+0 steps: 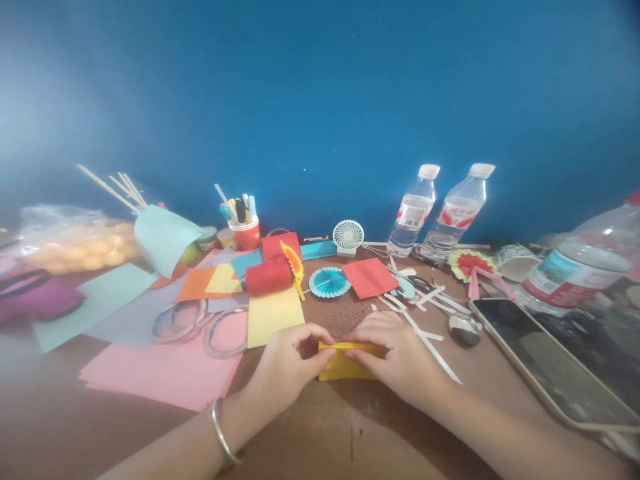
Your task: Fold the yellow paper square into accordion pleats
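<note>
Both hands meet over a yellow paper [347, 367] near the middle of the brown table. My left hand [305, 350] pinches its upper left edge between thumb and fingers. On the upper right part, my right hand [377, 343] holds the same edge with thumb and fingers, partly covering it. A narrow fold runs along the top edge of the paper. Just beyond the hands lie a pleated blue paper rosette [330, 283], a red paper square [370, 278] and a pale yellow sheet [275, 317].
Pink sheets [165, 373] and tape rolls [226, 332] lie left. White strips [425, 333], a spoon [465, 329] and a phone [550, 360] are right. Behind stand a pen cup [245, 235], a small fan [348, 236] and water bottles [413, 212].
</note>
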A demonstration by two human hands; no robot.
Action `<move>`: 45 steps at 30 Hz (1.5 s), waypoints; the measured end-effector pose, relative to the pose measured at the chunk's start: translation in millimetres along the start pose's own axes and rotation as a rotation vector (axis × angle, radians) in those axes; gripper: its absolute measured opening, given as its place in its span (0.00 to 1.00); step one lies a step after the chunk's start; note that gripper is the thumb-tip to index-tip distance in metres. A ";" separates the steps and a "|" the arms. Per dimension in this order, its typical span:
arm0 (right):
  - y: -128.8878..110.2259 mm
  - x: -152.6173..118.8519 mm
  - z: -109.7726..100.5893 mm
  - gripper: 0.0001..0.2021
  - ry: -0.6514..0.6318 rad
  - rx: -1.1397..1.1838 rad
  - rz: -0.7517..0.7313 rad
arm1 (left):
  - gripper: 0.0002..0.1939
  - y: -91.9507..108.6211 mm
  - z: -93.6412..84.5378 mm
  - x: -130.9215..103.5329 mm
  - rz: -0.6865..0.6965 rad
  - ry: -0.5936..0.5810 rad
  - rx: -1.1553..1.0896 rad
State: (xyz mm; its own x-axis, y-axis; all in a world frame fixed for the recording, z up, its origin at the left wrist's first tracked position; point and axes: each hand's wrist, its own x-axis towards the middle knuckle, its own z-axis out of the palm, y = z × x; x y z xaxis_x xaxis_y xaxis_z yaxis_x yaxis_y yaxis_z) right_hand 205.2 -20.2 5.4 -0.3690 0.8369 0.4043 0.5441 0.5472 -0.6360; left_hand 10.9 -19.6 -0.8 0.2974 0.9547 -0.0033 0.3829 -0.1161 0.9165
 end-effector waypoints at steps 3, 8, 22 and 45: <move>1.4 -0.7 0.0 0.03 0.008 -0.021 -0.005 | 0.06 1.6 0.1 -0.6 -0.007 -0.009 0.005; -2.0 -3.0 -1.9 0.05 0.067 -0.124 -0.166 | 0.05 1.8 0.6 -1.4 -0.018 -0.006 0.010; -6.0 -2.5 -0.8 0.05 0.012 0.111 0.115 | 0.04 3.6 -3.1 -2.2 0.141 0.051 0.075; -16.6 -4.5 -3.7 0.04 0.108 -0.013 0.015 | 0.02 12.2 -0.2 -5.2 0.109 0.031 0.018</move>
State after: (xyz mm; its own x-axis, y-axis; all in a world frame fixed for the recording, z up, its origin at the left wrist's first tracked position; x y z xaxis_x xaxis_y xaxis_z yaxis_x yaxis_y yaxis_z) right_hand 200.6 -33.0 16.6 -0.2779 0.8413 0.4637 0.5592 0.5342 -0.6340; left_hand 13.8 -25.9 10.4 0.3106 0.9444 0.1084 0.3661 -0.2240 0.9032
